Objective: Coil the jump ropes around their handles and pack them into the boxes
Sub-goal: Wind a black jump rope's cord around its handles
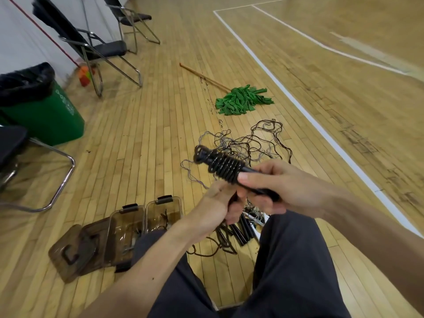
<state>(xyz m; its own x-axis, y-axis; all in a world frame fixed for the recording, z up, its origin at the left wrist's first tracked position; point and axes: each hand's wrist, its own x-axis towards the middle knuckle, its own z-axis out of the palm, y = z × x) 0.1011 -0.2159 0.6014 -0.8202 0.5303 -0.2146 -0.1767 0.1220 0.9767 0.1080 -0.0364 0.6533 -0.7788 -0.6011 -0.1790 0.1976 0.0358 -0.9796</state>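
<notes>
Right of the clear brown plastic boxes (128, 226), the thin black jump rope (222, 166) looks light and floppy. The right hand (275, 184) grips its stiff handles; the left hand (218, 205) holds its loose tail.

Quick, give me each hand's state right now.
Left hand: curled round a strand of the jump rope.
Right hand: grips the handles, just below the coil.
</notes>
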